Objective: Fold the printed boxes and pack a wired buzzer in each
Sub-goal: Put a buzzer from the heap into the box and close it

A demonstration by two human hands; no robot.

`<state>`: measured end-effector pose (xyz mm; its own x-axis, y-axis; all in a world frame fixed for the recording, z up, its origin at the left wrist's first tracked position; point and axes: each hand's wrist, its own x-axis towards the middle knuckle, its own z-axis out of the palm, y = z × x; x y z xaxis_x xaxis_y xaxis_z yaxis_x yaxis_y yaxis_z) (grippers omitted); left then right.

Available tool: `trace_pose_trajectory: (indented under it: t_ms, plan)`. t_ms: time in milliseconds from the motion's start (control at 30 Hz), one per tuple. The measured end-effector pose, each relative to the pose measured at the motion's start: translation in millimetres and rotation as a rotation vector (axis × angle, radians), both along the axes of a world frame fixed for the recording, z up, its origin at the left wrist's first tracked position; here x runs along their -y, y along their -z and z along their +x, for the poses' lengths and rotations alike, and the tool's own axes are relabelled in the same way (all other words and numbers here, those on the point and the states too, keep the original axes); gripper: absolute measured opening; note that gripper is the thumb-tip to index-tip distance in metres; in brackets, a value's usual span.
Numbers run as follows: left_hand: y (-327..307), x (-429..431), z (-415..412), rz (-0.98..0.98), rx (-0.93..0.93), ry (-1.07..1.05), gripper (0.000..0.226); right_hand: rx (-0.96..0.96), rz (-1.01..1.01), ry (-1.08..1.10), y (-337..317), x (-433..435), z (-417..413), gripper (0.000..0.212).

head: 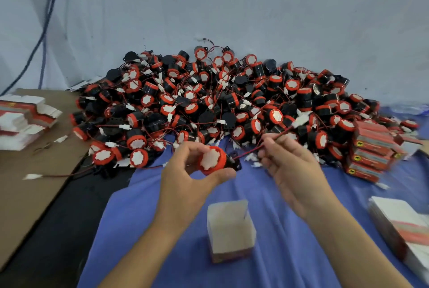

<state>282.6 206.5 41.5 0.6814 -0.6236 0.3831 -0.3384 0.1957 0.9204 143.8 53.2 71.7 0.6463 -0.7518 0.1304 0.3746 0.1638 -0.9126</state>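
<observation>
A pile [220, 101] of wired buzzers lies heaped against a pale backdrop [255, 9], spilling onto a blue cloth [162, 229] and, at the left, a sheet of cardboard [27, 183]. Flat boxes [23, 120] are stacked on the cardboard, and a second stack [399, 225] sits at the right edge. Packed boxes [371, 155] are stacked against the pile's right side. A blue cable [46, 20] hangs down the backdrop.

An open box [229, 232] stands upright on the cloth between the forearms, mouth up. Just beyond it the left hand [185, 176] has its grip clamped on one buzzer [213, 160], thumb beneath, fingers curled over the top, the white face towards the camera. The right hand [290, 164] pinches that buzzer's red wire [250, 150], which runs straight up to its white plug [301, 119] over the pile.
</observation>
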Motion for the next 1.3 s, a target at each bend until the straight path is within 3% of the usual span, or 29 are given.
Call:
trace_pose_trajectory:
  t_ms: [67, 133, 300, 467, 567, 700, 867, 1000, 1067, 1133, 1300]
  plan:
    - [-4, -21, -24, 0.036, 0.102, 0.018, 0.049, 0.013, -0.052, 0.05, -11, -12, -19, 0.019]
    - [4, -36, -44, 0.102, 0.173, -0.005, 0.046, -0.066, -0.207, 0.121, -12, -22, -34, 0.015]
    - [48, -44, -67, 0.31, 0.388, -0.077, 0.039, -0.499, -0.612, 0.159, 18, -47, -37, 0.012]
    - [81, -42, -66, 0.499, 0.861, -0.146, 0.034, -0.85, -0.976, 0.095, 48, -65, -33, 0.019]
    - [97, -40, -67, 0.521, 0.992, -0.202, 0.04, -1.036, -1.145, 0.049, 52, -68, -27, 0.029]
    - [109, -42, -72, 0.475, 1.042, -0.296, 0.04, -1.165, -1.234, 0.007, 45, -75, -18, 0.038]
    - [119, -44, -80, 0.511, 1.053, -0.419, 0.02, -1.089, -1.17, 0.091, 40, -90, -7, 0.023]
    - [130, -45, -83, 0.649, 0.957, -0.391, 0.047, -1.048, -1.167, 0.028, 52, -100, 3, 0.01]
    - [135, -48, -83, 0.653, 0.926, -0.376, 0.043, -1.019, -1.124, -0.038, 61, -103, 7, 0.005]
    - [140, -50, -81, 0.609, 0.893, -0.355, 0.038, -1.056, -1.173, -0.072, 71, -105, 8, 0.007]
    - [135, -51, -82, 0.583, 0.792, -0.307, 0.061, -0.96, -1.277, -0.015, 87, -104, 2, 0.034]
